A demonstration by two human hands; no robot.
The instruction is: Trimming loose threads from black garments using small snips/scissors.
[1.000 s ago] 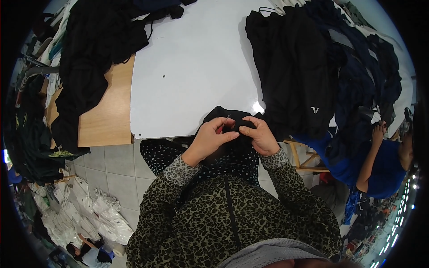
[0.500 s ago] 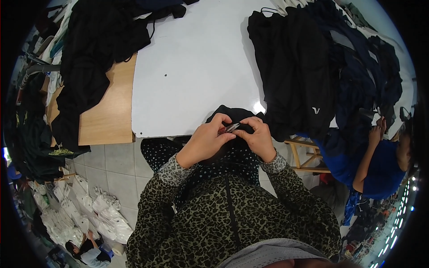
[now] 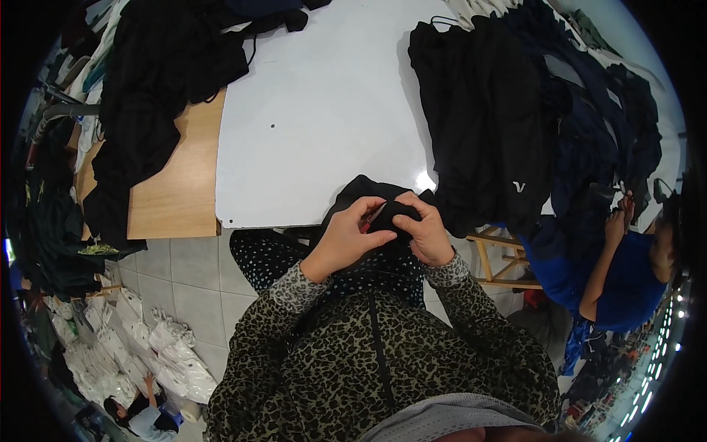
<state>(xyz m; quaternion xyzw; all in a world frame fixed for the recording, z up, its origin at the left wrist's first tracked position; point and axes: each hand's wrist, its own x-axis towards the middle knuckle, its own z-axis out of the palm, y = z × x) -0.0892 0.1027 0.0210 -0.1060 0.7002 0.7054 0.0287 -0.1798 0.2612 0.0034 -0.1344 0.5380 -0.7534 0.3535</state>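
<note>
My left hand [image 3: 340, 239] is closed around small red-handled thread snips [image 3: 365, 225], whose metal blades are mostly hidden by the fingers and the cloth. My right hand [image 3: 428, 234] pinches a fold of a black garment [image 3: 356, 190] between thumb and fingers. This garment lies over the near edge of the white tabletop [image 3: 317, 147] and hangs down toward my lap. Both hands are close together, with the bunched cloth between them.
Black clothes [image 3: 147, 74] lie heaped on the left over a wooden board [image 3: 173, 177]. On the right are black trousers [image 3: 479, 110] and a dark blue pile [image 3: 596, 140]. A co-worker in blue [image 3: 626, 295] works at the right. White plastic bags [image 3: 173, 346] lie on the floor, lower left.
The snips' blades, in plain view before, have turned down against the cloth. My right hand has drawn more of the black garment up between the hands, and my left thumb has straightened.
</note>
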